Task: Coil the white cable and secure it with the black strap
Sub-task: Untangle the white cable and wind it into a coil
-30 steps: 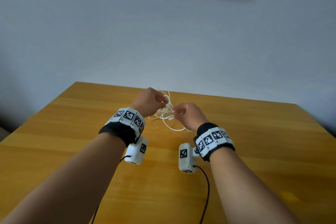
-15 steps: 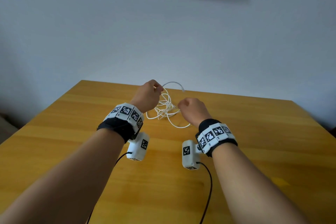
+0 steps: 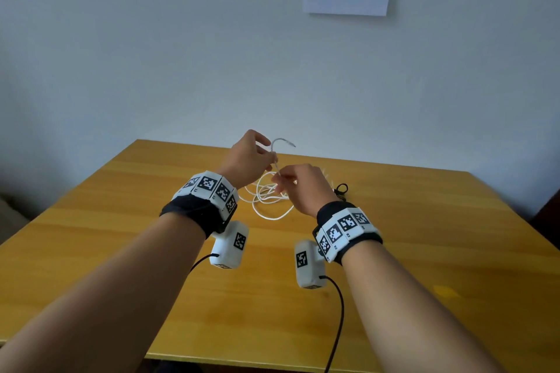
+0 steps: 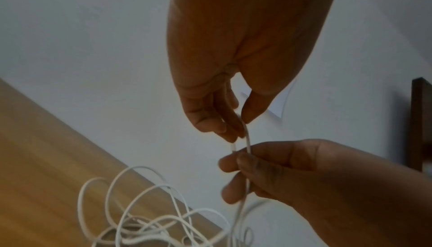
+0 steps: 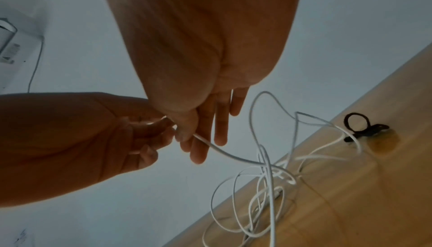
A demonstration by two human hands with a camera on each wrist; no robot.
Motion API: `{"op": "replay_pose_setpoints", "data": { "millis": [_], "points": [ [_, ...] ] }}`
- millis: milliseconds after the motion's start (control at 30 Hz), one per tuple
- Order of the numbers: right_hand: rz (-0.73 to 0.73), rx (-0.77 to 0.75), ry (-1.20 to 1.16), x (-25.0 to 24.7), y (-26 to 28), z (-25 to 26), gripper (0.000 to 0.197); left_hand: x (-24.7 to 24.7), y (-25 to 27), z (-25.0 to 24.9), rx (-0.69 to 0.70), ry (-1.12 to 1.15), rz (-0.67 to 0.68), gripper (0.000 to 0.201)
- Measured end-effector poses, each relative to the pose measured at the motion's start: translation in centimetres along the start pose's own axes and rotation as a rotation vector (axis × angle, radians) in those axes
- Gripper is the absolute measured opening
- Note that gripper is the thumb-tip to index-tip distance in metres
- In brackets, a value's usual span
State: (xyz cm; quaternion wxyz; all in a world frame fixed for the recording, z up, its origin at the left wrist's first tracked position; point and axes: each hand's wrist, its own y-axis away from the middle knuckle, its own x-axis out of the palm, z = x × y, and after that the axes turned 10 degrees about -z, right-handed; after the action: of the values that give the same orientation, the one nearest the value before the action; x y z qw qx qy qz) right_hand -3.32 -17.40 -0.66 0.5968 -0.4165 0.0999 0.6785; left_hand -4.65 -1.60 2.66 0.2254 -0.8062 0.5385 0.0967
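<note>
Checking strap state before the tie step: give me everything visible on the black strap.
The black strap is a thin, dark, soft-looking band lying flat on the wooden table, beyond the right hand. One end curls into a small open loop; the rest runs as a short flat tail. No hand touches it. A strand of the white cable crosses its tail. It is not yet wrapped around anything.

Cable (image 3: pixel 266 200) on table (image 3: pixel 121 221) between hands — strap (image 3: pixel 341 189) right, just beside.
</note>
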Motion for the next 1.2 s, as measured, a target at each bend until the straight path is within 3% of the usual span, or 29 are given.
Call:
{"op": "replay_pose_setpoints", "data": {
  "millis": [333,533,833,1033,1100,1200],
  "points": [
    [-0.008,-0.024,0.002,-1.0,0.3,-1.1,0.029,0.0,0.2,1.2,0.154,-0.457,0.126,0.030],
    [-0.097,-0.048,0.013,-1.5,-0.1,-1.7,0.029,0.4,1.0,1.5,0.047,-0.305,0.245,0.048],
    [-0.159,-0.062,-0.067,-1.4,-0.3,-2.4,0.025,0.8,1.9,0.8,-0.277,0.080,0.398,0.042],
    [-0.251,0.004,-0.101,-1.3,-0.4,-3.1,0.018,0.7,2.6,1.0,-0.328,0.065,0.577,0.049],
    [-0.262,0.044,-0.123,-1.2,-0.3,-3.3,0.022,0.8,3.0,0.9,-0.316,0.098,0.601,0.051],
    [-0.216,0.109,-0.094,-1.1,0.0,-3.5,0.050,0.9,3.3,0.5,-0.284,0.261,0.612,0.050]
  ]
}}
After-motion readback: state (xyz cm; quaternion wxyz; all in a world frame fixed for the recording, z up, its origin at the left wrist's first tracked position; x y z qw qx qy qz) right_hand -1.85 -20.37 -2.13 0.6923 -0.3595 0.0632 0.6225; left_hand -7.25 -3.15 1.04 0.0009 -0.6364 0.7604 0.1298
